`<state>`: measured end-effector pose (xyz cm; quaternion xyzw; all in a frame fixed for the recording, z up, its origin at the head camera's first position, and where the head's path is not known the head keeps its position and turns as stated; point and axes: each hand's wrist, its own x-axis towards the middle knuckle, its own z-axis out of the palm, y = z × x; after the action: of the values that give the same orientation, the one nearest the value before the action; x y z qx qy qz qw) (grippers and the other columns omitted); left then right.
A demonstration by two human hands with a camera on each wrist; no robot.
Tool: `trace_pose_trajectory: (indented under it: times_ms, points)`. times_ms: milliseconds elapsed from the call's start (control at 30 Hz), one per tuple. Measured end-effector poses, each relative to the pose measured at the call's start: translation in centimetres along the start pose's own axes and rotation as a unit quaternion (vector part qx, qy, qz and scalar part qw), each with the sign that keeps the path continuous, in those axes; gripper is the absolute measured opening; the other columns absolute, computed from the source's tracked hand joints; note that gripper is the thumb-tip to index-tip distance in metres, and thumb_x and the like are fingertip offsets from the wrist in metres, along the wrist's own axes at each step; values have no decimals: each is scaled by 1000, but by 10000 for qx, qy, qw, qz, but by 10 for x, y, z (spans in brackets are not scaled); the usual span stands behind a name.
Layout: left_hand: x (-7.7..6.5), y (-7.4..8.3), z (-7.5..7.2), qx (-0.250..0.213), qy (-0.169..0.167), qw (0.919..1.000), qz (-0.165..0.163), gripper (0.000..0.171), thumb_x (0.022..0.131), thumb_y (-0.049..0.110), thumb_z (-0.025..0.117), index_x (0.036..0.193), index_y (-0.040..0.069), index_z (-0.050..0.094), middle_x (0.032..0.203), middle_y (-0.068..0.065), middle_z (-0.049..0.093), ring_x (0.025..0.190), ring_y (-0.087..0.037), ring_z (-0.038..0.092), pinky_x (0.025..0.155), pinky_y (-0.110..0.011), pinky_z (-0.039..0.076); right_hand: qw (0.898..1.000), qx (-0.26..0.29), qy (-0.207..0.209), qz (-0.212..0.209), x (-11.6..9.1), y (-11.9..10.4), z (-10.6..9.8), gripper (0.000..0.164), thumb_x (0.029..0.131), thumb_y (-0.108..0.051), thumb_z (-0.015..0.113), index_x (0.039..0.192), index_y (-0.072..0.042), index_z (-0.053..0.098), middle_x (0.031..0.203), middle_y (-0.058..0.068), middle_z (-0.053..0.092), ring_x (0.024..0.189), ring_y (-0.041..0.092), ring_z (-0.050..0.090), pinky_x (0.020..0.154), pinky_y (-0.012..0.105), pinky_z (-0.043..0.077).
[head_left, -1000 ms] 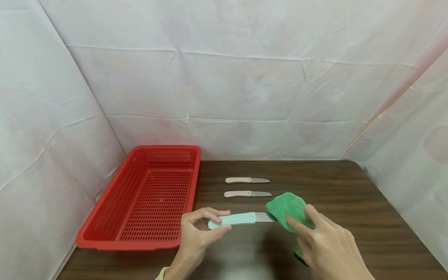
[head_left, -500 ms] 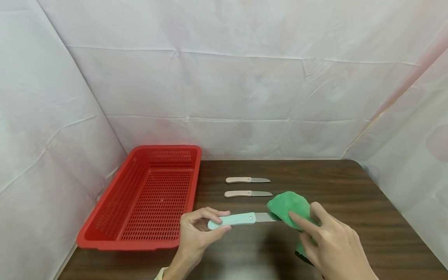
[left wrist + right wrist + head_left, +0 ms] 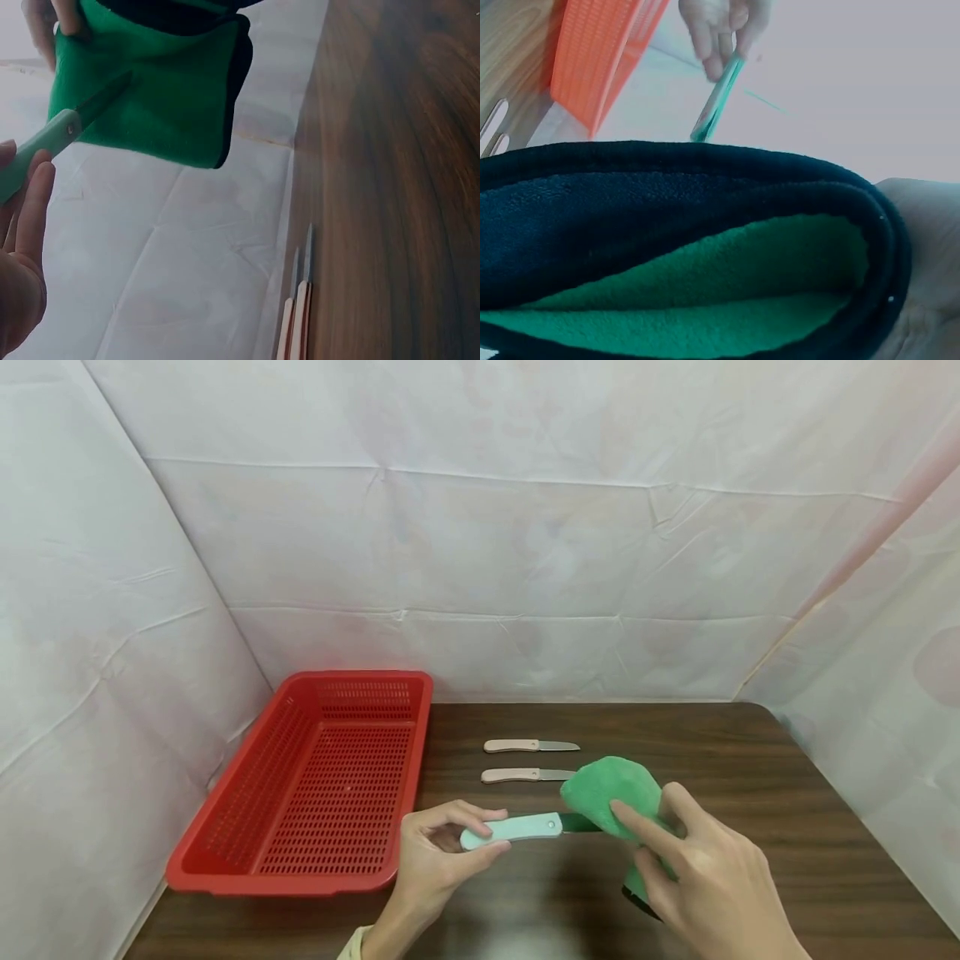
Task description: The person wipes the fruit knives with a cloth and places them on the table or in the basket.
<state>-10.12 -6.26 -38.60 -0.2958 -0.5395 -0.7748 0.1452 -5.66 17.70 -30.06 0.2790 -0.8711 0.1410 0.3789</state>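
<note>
My left hand pinches the mint-green handle of a knife between thumb and fingers, blade pointing right. A green cloth with a dark edge is held in my right hand, its fingers and thumb gripping the folds. The cloth lies against the blade and hides the tip in the head view. Seen from the left wrist, the blade shows in front of the green cloth. In the right wrist view the folded cloth fills the lower part.
Two knives with pale pink handles, a far knife and a nearer knife, lie parallel on the dark wooden table. To the left stands a red perforated basket. White sheeting hangs behind and at both sides.
My left hand and the knife have shifted slightly to the right. The cloth has moved a little left and up along the blade, covering more of it and the nearer pink knife's tip.
</note>
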Motion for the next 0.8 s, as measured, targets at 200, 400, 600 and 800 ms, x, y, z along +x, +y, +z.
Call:
trace_pose_trajectory:
  times_ms: [200,400,600,800]
  points:
    - [2,-3,5,-78,28,9999,-121,20,60,-17,70,72,-5,59,82,-25,62,80,-39,60,51,-30,51,9997,-56,-120,-214,-1,-10,11,44,87,-24,24,89,-17,67,74,0,40,49,3,24,36,12,18]
    - [1,-1,5,-278,162,9992,-234,20,60,-19,69,72,-6,58,82,-23,63,78,-34,62,46,-27,50,9979,-443,-229,-418,-4,-10,16,47,83,-20,18,85,-19,65,74,1,38,50,6,27,32,15,20]
    - [1,3,0,-462,201,9984,-267,21,60,-19,68,73,-6,58,84,-24,63,80,-34,62,51,-28,52,9980,-445,-257,-358,-9,-4,15,47,87,-26,18,85,-21,65,75,-1,38,51,2,24,35,13,17]
    - [2,7,-10,-547,150,9982,-170,25,60,-22,67,75,-2,61,85,-18,65,81,-31,62,55,-27,52,9973,-531,-478,-165,-12,3,8,50,89,-30,17,86,-22,65,75,-2,35,52,1,21,37,13,18]
